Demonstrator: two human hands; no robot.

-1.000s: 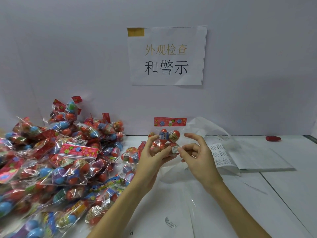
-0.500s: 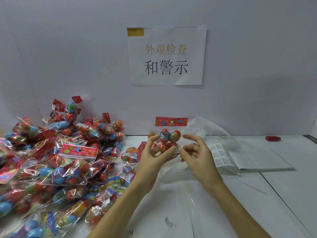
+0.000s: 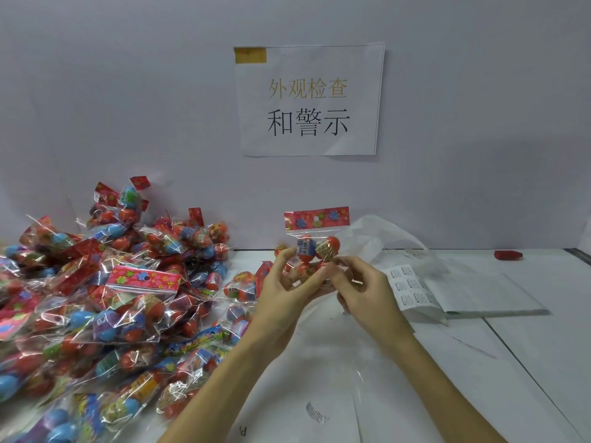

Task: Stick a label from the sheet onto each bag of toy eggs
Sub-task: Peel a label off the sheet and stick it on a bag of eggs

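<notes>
A: The bag of toy eggs (image 3: pixel 315 247) is up off the table, red header card topmost, gripped from below by the left hand (image 3: pixel 289 290), fingers curled round it.

B: And the right hand (image 3: pixel 367 290) pinches at the bag's lower right corner, fingertips meeting the left's.

A: Label sheet (image 3: pixel 411 287) lies just right of those fingers; the heap of bags (image 3: pixel 112 298) spreads left.
</notes>
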